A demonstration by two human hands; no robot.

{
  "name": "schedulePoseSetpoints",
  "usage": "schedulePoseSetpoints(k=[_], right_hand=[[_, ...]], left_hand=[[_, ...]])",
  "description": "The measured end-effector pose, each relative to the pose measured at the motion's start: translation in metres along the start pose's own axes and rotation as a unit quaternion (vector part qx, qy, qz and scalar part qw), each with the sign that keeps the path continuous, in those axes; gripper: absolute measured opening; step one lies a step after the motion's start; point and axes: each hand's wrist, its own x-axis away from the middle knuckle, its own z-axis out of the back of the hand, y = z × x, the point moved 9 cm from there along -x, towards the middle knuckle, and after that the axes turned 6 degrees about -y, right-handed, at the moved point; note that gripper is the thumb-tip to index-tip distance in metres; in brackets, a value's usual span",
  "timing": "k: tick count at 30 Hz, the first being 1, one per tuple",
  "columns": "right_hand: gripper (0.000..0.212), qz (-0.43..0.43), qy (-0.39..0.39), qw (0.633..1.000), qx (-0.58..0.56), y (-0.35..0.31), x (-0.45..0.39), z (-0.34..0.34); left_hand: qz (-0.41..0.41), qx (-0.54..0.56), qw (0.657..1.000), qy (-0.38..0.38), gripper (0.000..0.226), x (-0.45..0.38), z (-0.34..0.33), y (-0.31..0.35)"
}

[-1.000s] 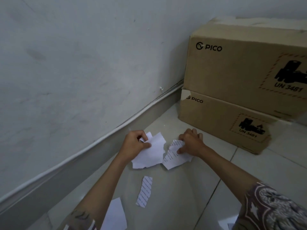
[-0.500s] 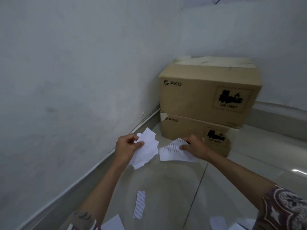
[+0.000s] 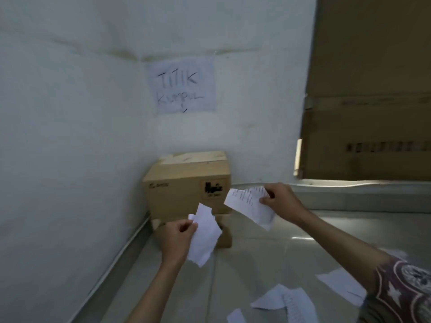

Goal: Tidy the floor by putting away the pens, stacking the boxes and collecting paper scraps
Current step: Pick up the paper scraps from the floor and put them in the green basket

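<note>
My left hand pinches a blank white paper scrap that hangs down from my fingers. My right hand grips a printed paper scrap, held up higher and to the right. Both hands are raised above the floor in front of two stacked cardboard boxes: the upper box sits on a lower box that is mostly hidden behind my left hand and its scrap. Several more paper scraps lie on the tiled floor at the lower right. No pens are in view.
The boxes stand in the room's corner against white walls. A paper sign with handwriting is stuck on the wall above them. A tall brown cardboard panel stands at the right. A cable runs along the left skirting.
Both hands lifted their scraps off the floor and rose with them. The view pulled back and tilted up, so the boxes look smaller and the wall sign and more floor scraps came into view.
</note>
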Motion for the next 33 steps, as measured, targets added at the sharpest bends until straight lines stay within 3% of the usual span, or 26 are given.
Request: schedulePoseSetpoints(k=[7,11,16,24,33], right_hand=[[0.036,-0.073,0.154,0.985,-0.027,0.037,0.111,0.131],[0.01,-0.104,0.193,0.973,-0.074,0.067,0.163,0.189],[0.017,-0.144,0.281,0.941,-0.123,0.11,0.26,0.247],[0.031,-0.227,0.473,0.846,-0.098,0.174,0.506,0.351],[0.023,-0.321,0.603,0.729,0.031,0.159,0.751,0.413]], left_hand=[[-0.067,0.076,0.99,-0.093,0.031,0.015,-0.098,0.105],[-0.127,0.095,0.977,-0.141,0.036,0.045,-0.161,0.167],[-0.17,0.104,0.953,-0.23,0.038,0.089,-0.247,0.219],[-0.249,0.106,0.868,-0.415,0.028,0.248,-0.423,0.301],[-0.295,0.121,0.752,-0.576,0.017,0.481,-0.554,0.378]])
